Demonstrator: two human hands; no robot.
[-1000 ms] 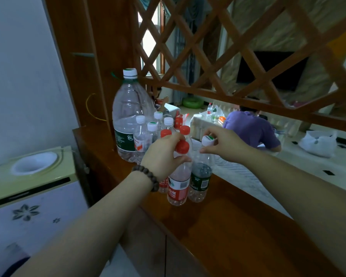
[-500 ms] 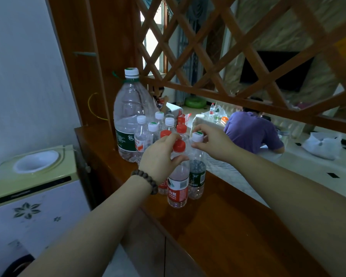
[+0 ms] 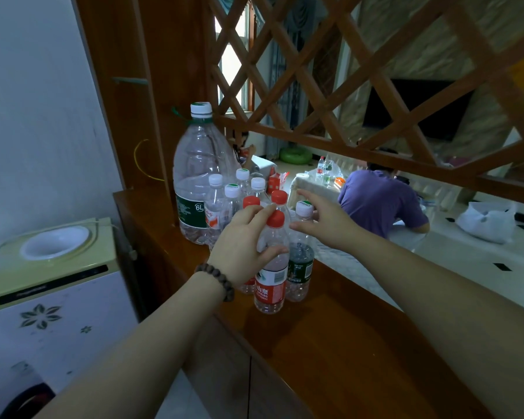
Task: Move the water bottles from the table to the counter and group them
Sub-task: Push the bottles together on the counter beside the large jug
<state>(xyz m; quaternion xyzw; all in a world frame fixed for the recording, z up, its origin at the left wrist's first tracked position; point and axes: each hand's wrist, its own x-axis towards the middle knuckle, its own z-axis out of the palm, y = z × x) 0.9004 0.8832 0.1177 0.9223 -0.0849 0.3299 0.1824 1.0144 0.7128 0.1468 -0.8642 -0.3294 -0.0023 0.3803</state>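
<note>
Left hand [image 3: 242, 243] is curled round the neck and shoulder of the red-capped bottle [image 3: 270, 267], thumb on the near side, fingers up by the cap; it grips it. Bead bracelet [image 3: 217, 279] on that wrist. Right hand [image 3: 327, 222] is spread, fingers straight and relaxed, just beside the white-capped bottle [image 3: 300, 255]; fingertips near its cap, can't tell whether they touch. It holds nothing.

Both bottles stand upright on the wooden counter [image 3: 330, 343], side by side and touching, at the near end of the group. Red-capped one has a red and white label, looks nearly empty. White-capped one has a dark green label, clear body.

Behind them, more small bottles [image 3: 233, 198] packed close together, white caps and red caps, all upright. Big 6L bottle [image 3: 197, 179] stands at the back of the group, toward the counter's far left corner by the wooden post, white cap, green label.

Lattice screen [image 3: 345, 71] rises from the counter's far edge. Water dispenser [image 3: 49, 261] to the left, below counter level. Beyond the lattice, a person in a purple shirt [image 3: 378, 204] sits at a table [image 3: 309, 179] with a few bottles on it.
</note>
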